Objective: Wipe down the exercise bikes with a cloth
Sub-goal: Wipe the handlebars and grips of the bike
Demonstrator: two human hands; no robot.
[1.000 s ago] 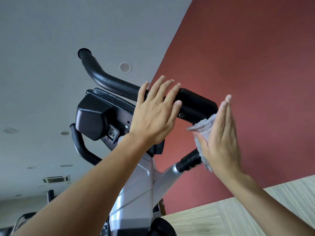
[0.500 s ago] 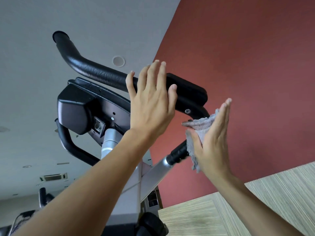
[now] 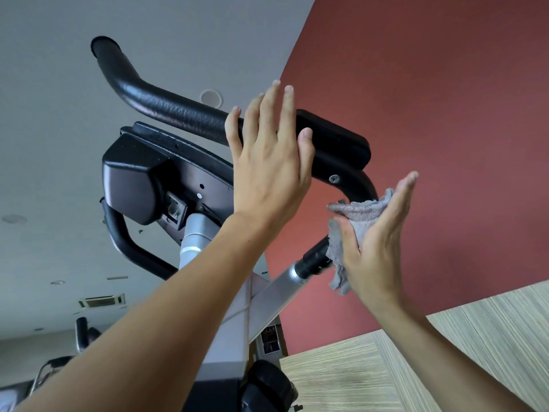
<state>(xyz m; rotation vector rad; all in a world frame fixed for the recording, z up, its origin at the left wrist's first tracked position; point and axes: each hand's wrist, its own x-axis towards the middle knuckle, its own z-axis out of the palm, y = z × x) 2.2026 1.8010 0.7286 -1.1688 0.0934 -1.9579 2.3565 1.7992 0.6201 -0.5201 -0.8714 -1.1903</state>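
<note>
View looks steeply upward at an exercise bike. Left hand is raised flat, fingers straight and together, palm laid against the black padded handlebar near its joint with the black elbow pad; it grips nothing. Right hand is also flat, fingers extended upward, pressing a grey cloth against the curved black bar below the elbow pad. Cloth is bunched between the palm and the bar, with a loose end hanging down beside the lower black grip on the silver tube. The two hands are apart, left higher than right. Black console housing sits left of the left wrist. Red wall behind, grey ceiling above, wood-grain panel at lower right.
</note>
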